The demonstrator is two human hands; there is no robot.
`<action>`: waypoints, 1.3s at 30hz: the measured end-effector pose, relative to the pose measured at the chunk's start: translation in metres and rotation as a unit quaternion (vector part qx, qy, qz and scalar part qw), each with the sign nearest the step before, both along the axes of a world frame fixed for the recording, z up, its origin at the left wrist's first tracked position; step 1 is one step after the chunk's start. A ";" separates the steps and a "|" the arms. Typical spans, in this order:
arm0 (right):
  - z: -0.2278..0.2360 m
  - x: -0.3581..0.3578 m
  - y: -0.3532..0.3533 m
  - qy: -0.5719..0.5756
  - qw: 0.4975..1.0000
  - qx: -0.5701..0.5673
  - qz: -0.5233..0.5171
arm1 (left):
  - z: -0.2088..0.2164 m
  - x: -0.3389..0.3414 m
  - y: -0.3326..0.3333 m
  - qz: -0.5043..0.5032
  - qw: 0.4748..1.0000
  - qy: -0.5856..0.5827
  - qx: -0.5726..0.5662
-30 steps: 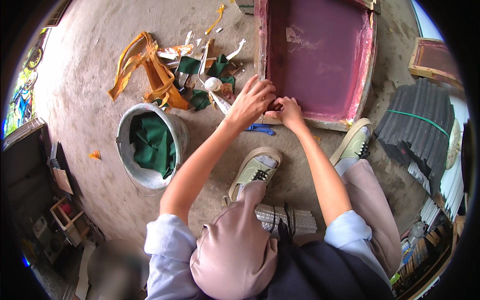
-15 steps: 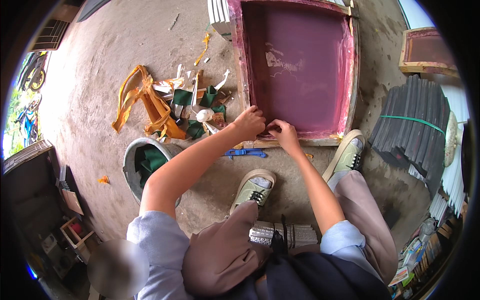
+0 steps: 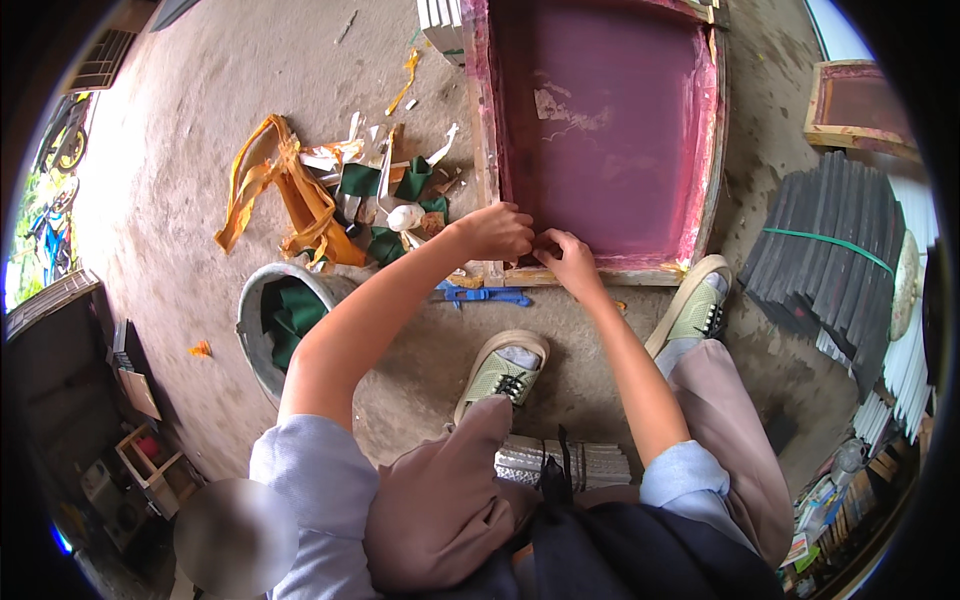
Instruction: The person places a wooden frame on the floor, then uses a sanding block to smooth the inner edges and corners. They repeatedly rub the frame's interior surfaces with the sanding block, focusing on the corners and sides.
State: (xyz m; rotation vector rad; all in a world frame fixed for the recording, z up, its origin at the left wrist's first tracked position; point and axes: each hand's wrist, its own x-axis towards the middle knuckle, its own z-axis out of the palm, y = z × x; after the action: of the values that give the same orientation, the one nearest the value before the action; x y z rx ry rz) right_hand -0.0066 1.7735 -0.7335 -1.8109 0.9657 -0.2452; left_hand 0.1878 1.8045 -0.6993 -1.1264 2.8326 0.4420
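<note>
A wooden printing screen frame with maroon mesh and pink tape along its inner edges lies on the floor in front of me. At its near left corner my left hand is closed, fingers curled down at the inside edge. Just to the right, my right hand pinches with thumb and forefinger at the near rail. Whatever lies between the fingertips of either hand is too small to make out. A blue utility knife rests on the floor beside the near rail, under my wrists.
Left of the frame is a heap of scraps with orange tape and green cloth. A grey bucket holds more green cloth. Dark strapped slats and another small frame stand at right. My shoes flank the near rail.
The view has shifted slightly. My hands stay at the same corner, the left fingers edging a little closer to the right ones.
</note>
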 end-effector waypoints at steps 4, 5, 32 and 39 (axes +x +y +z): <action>0.015 0.003 0.005 0.004 0.999 0.045 0.023 | -0.012 -0.006 -0.004 0.197 0.964 0.128 -0.124; 0.017 0.004 0.007 0.018 0.999 0.008 0.036 | -0.001 -0.005 -0.026 0.316 0.926 0.193 -0.071; 0.004 0.004 0.011 0.019 1.000 -0.005 -0.014 | 0.003 -0.031 -0.001 0.007 0.987 -0.157 0.023; 0.010 0.005 0.021 0.091 0.986 -0.119 0.078 | -0.004 -0.013 0.016 0.057 0.994 -0.064 -0.066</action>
State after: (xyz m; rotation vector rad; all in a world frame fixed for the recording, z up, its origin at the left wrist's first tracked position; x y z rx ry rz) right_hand -0.0012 1.7947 -0.7232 -2.1475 0.9463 -0.1011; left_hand 0.1746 1.8203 -0.7037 -1.2951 2.7300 0.1830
